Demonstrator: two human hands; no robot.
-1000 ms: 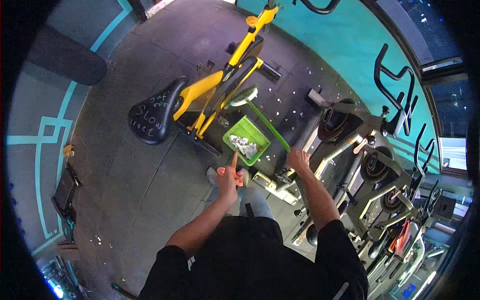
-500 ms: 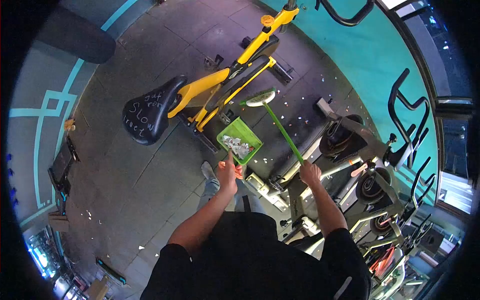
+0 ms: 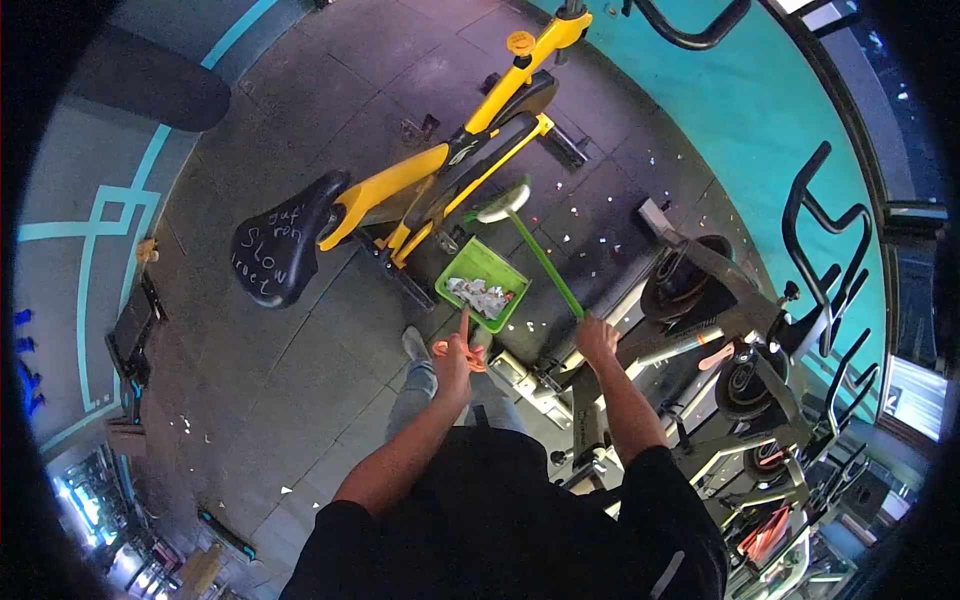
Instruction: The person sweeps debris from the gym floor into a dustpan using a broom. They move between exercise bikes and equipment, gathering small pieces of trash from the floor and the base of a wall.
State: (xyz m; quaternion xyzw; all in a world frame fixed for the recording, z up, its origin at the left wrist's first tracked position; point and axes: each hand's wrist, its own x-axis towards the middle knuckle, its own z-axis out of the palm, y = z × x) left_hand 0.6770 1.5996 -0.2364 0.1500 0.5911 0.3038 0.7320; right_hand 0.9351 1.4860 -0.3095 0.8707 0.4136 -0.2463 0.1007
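My left hand [image 3: 453, 368] is closed around something orange-red [image 3: 478, 359], with one finger stretched along the near edge of a green dustpan [image 3: 507, 272]. White paper scraps [image 3: 480, 297] lie inside the dustpan. In my right hand [image 3: 597, 341] is the end of a green broom handle [image 3: 548, 265], which slants away to a white and green brush head [image 3: 503, 202]. The brush head is beyond the dustpan, beside the yellow exercise bike. Whether it touches the floor I cannot tell.
A yellow exercise bike [image 3: 400, 185] with a black saddle [image 3: 285, 240] stands ahead and left. More bikes [image 3: 700, 285] line the right side by a teal wall [image 3: 690, 90]. Small scraps [image 3: 583, 255] dot the dark floor around the brush. My feet are below the dustpan.
My right hand and the broom have moved left, the brush head nearer the yellow bike's frame. My left hand stays near the dustpan. The view has shifted slightly.
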